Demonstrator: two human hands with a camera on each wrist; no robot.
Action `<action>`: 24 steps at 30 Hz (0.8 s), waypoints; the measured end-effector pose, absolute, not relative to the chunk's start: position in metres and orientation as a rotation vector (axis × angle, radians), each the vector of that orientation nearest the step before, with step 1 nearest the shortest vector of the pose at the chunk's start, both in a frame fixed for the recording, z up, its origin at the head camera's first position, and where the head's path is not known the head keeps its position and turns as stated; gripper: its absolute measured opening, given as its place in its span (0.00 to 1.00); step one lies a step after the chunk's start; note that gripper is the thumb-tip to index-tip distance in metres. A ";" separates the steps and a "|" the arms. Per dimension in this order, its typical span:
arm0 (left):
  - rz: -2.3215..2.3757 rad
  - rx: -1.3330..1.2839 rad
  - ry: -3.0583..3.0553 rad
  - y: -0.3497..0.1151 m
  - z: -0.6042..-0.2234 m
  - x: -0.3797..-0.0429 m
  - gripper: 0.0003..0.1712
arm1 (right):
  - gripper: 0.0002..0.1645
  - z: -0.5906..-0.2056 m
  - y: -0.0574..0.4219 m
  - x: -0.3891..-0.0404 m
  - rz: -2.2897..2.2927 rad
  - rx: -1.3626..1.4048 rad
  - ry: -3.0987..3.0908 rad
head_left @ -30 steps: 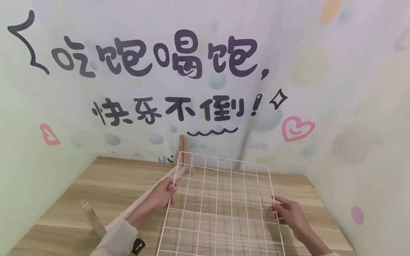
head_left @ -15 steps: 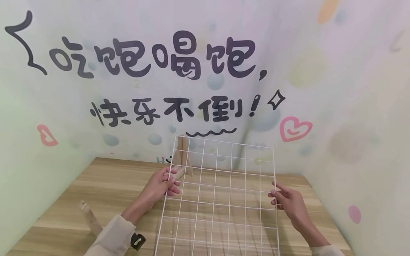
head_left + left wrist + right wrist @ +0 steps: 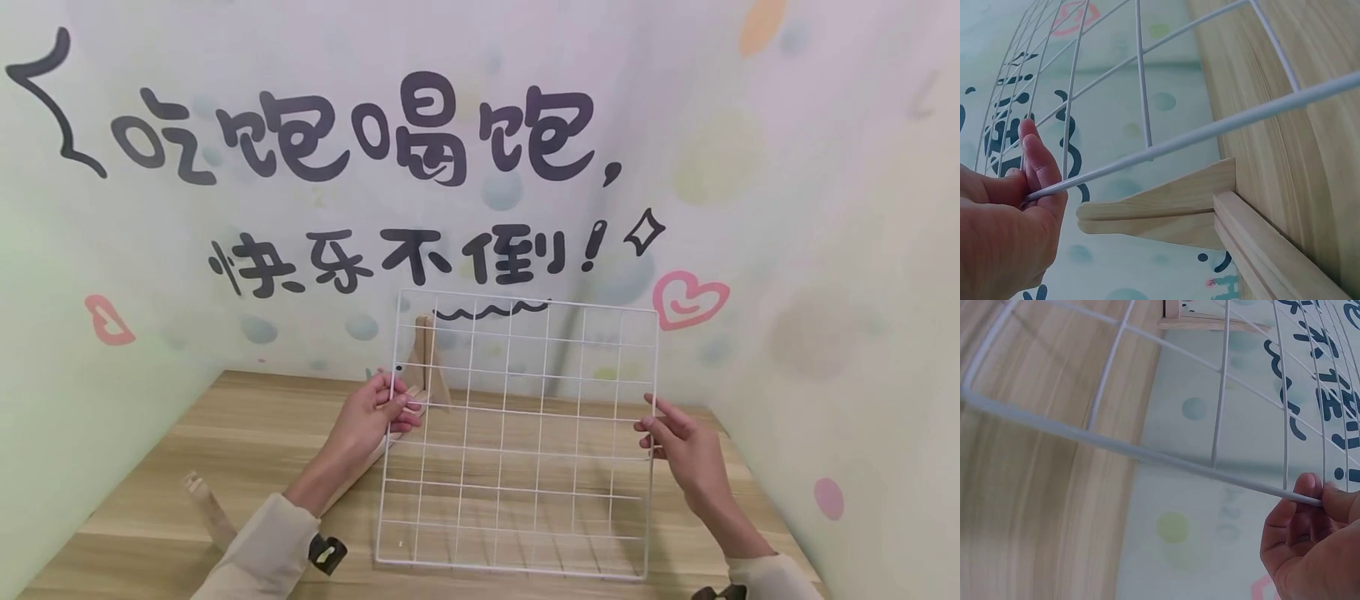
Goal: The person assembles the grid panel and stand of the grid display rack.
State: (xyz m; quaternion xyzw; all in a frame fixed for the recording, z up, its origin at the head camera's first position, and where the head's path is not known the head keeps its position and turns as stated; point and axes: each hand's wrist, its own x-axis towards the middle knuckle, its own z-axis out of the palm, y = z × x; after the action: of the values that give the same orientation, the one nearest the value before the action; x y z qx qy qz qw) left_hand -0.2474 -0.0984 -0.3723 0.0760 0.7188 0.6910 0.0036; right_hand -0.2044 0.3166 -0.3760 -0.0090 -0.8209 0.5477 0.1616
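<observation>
A white wire grid panel (image 3: 519,414) is held up, tilted, above the wooden table. My left hand (image 3: 373,421) grips its left edge rod between thumb and curled fingers, which the left wrist view shows close up at the rod (image 3: 1147,153). Opposite it, my right hand (image 3: 686,450) pinches the right edge, with the fingertips (image 3: 1308,484) around the rod in the right wrist view. Behind the panel's left side stands a wooden stand (image 3: 427,354), an upright tapered piece joined to a long bar (image 3: 1272,250) running toward me. Part of that bar is hidden by my left arm.
The other wooden end piece (image 3: 208,508) stands at the near left, beside my left sleeve. The wood-grain table (image 3: 247,433) meets a printed wall curtain (image 3: 480,208) at the back, with plain-coloured side walls left and right.
Both hands have lifted the grid panel and tipped it more upright, so its bottom edge now shows. The wooden stand has stayed in place.
</observation>
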 end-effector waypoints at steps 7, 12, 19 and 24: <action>2.233 0.265 2.188 -0.096 -0.367 -0.248 0.05 | 0.26 -0.369 0.316 -0.205 1.576 -0.018 -2.287; 2.283 0.278 2.132 -0.096 -0.364 -0.247 0.04 | 0.26 -0.367 0.316 -0.206 1.657 0.011 -2.218; 2.327 0.274 2.111 -0.094 -0.363 -0.248 0.02 | 0.26 -0.364 0.314 -0.207 1.673 0.034 -2.166; 2.350 0.270 2.135 -0.093 -0.363 -0.249 0.03 | 0.24 -0.364 0.313 -0.208 1.615 0.040 -2.163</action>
State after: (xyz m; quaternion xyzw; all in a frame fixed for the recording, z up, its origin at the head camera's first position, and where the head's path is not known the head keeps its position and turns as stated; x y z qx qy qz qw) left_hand -0.2485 -0.0926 -0.3630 0.0847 0.6698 0.7374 -0.0224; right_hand -0.2083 0.3125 -0.3636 0.0143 -0.7817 0.5838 0.2191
